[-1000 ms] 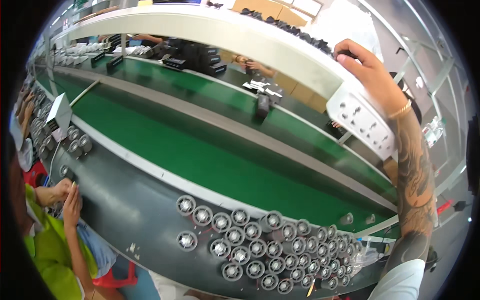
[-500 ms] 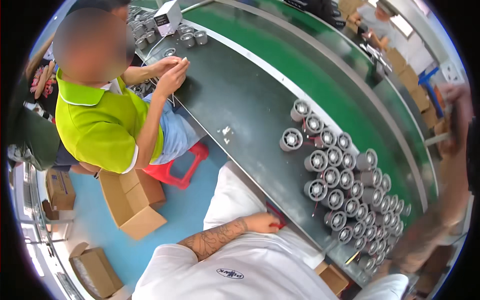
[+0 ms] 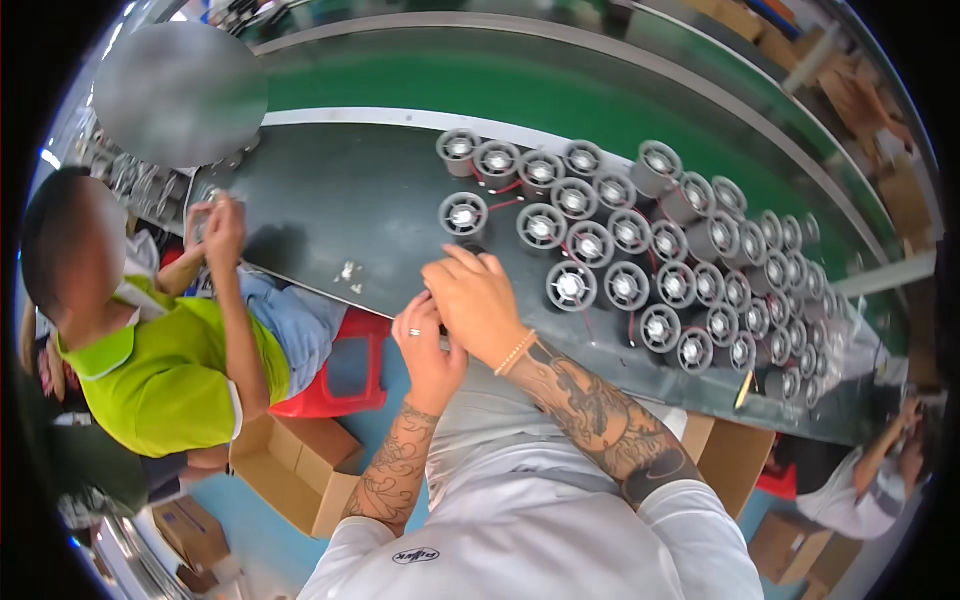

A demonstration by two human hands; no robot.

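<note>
My left hand (image 3: 430, 345) and right hand (image 3: 478, 300) met at the near edge of the dark desk (image 3: 340, 215), the right laid over the left, fingers curled together. Whether the grip held anything I could not tell; the hands hid whatever lay between them. Just beyond my right fingertips stood one small round grey motor (image 3: 464, 215) with red wires, slightly apart from the others. To the right of the grip and beyond it, a crowded cluster of motors (image 3: 660, 260) stood upright in rows, touching one another. Left of my grip, a seated person in a lime-green shirt (image 3: 160, 375) worked with raised hands at the same desk, on a red stool (image 3: 340, 375). Beyond the motors ran the green conveyor belt (image 3: 480, 85).
</note>
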